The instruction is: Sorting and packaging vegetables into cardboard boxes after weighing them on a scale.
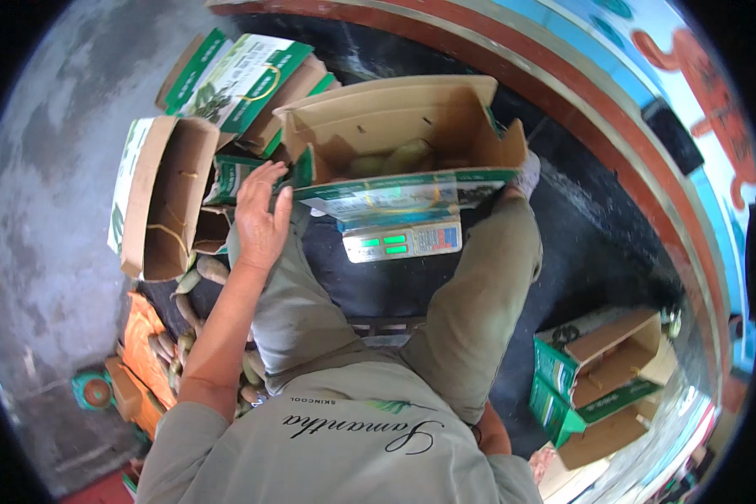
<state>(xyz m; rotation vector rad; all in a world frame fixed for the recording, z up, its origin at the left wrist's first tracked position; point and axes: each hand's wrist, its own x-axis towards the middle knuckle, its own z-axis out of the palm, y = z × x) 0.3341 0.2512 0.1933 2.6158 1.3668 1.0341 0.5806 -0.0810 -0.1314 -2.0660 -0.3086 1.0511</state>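
Note:
In front of me an open cardboard carton (395,105) with green-and-white printed flaps stands on a digital scale (403,242), whose panel shows lit green displays and keys. Several long greenish-brown roots or fruits (410,156) lie inside it; their exact kind is unclear. My left hand (263,214) is at the carton's left end, fingers stretched and thumb apart, by a green flap (304,168). It holds nothing that I can see. Of my right arm only the forearm (495,430) shows beside my right thigh; that hand is hidden.
An empty carton (170,197) stands at the left, with flattened printed cartons (248,76) behind it. Loose elongated produce (185,311) lies on the floor beside my left leg, near an orange sheet (143,332). More opened cartons (601,370) are at the right. A wall curves behind.

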